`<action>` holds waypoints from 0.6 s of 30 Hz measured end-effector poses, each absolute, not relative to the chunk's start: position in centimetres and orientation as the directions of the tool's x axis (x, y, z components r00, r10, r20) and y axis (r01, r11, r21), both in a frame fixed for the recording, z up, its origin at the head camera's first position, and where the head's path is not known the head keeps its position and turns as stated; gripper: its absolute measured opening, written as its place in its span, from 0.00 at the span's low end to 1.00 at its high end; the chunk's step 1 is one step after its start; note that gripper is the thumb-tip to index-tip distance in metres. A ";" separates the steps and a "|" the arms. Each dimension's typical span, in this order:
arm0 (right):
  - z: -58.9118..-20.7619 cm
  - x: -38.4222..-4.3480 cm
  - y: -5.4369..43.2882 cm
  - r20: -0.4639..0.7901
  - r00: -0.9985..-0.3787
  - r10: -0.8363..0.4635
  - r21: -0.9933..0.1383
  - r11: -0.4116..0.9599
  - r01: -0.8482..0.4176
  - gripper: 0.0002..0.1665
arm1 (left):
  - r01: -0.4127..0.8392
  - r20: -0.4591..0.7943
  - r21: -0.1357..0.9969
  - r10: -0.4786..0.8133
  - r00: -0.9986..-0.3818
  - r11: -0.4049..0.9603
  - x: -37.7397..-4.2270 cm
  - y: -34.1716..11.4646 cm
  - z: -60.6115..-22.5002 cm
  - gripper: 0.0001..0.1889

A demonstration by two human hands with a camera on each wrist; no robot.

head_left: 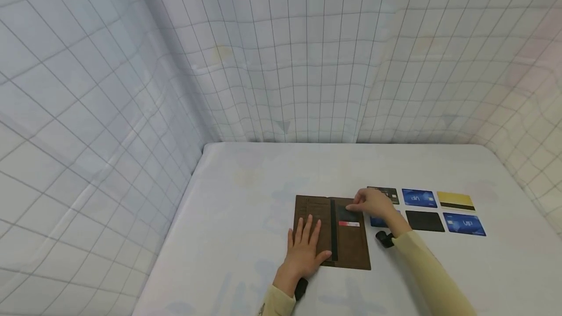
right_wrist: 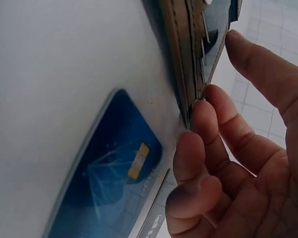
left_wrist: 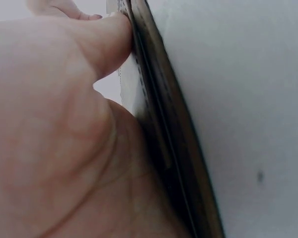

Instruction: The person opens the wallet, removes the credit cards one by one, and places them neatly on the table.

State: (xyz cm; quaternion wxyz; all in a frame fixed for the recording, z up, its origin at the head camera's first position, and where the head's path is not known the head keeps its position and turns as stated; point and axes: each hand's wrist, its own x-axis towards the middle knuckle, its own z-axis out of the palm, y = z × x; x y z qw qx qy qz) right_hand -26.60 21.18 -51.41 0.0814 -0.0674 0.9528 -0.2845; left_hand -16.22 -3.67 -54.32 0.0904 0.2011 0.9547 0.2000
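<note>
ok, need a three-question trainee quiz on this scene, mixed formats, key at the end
1. Multiple choice: which hand rests with spread fingers on the brown wallet?
a) left
b) right
2. True or false: the gold card lies to the left of the wallet.
3. Count: how many blue cards lie to the right of the wallet, partly hidden ones included?

Key
1. a: the left hand.
2. False: the gold card lies to the right.
3. Three, one of them partly hidden.
</note>
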 end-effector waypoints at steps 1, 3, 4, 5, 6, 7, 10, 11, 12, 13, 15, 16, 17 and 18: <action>-51.5 -26.7 21.1 -0.120 -0.977 -0.176 -0.551 0.831 -0.082 0.18 | 0.351 -0.083 0.418 0.420 -0.904 0.838 -16.3 -3.7 -54.7 0.41; -51.7 -26.9 21.1 -0.120 -0.976 -0.183 -0.547 0.833 -0.089 0.18 | 0.352 -0.070 0.424 0.418 -0.906 0.835 -16.4 -3.6 -55.3 0.42; -51.7 -26.9 21.0 -0.120 -0.976 -0.184 -0.549 0.831 -0.090 0.18 | 0.353 -0.065 0.424 0.417 -0.907 0.834 -16.4 -3.6 -55.5 0.42; -51.7 -26.9 21.0 -0.120 -0.976 -0.184 -0.549 0.831 -0.089 0.18 | 0.354 -0.056 0.430 0.416 -0.908 0.831 -16.4 -3.6 -55.7 0.42; -51.7 -26.8 20.9 -0.123 -0.975 -0.182 -0.549 0.831 -0.086 0.18 | 0.352 -0.058 0.433 0.416 -0.908 0.830 -16.4 -3.6 -55.7 0.42; -51.6 -26.8 20.9 -0.124 -0.974 -0.188 -0.550 0.830 -0.090 0.18 | 0.350 -0.065 0.435 0.416 -0.907 0.830 -16.4 -3.6 -55.5 0.42; -51.4 -27.0 20.7 -0.148 -0.972 -0.184 -0.550 0.832 -0.074 0.19 | 0.342 -0.086 0.441 0.419 -0.904 0.830 -16.2 -3.6 -54.6 0.41; -51.3 -27.0 20.7 -0.157 -0.971 -0.182 -0.550 0.832 -0.067 0.19 | 0.340 -0.091 0.445 0.420 -0.903 0.828 -16.1 -3.6 -54.3 0.41; -51.3 -27.1 20.7 -0.165 -0.970 -0.179 -0.550 0.833 -0.060 0.19 | 0.340 -0.093 0.449 0.422 -0.902 0.826 -16.1 -3.6 -54.1 0.41; -51.2 -27.1 20.6 -0.171 -0.969 -0.177 -0.549 0.834 -0.056 0.20 | 0.341 -0.090 0.452 0.423 -0.902 0.824 -16.1 -3.6 -53.9 0.40; -51.2 -27.2 20.6 -0.177 -0.969 -0.174 -0.547 0.836 -0.050 0.20 | 0.342 -0.084 0.458 0.424 -0.902 0.820 -16.1 -3.7 -54.1 0.40; -51.2 -27.2 20.6 -0.181 -0.968 -0.172 -0.546 0.837 -0.047 0.20 | 0.343 -0.084 0.457 0.424 -0.902 0.821 -16.2 -3.7 -54.3 0.40; -51.2 -27.2 20.5 -0.182 -0.968 -0.172 -0.543 0.839 -0.047 0.20 | 0.346 -0.079 0.452 0.423 -0.903 0.822 -16.2 -3.7 -54.6 0.40; -51.2 -27.3 20.5 -0.183 -0.968 -0.172 -0.539 0.841 -0.048 0.20 | 0.350 -0.072 0.446 0.423 -0.903 0.824 -16.3 -3.7 -54.9 0.41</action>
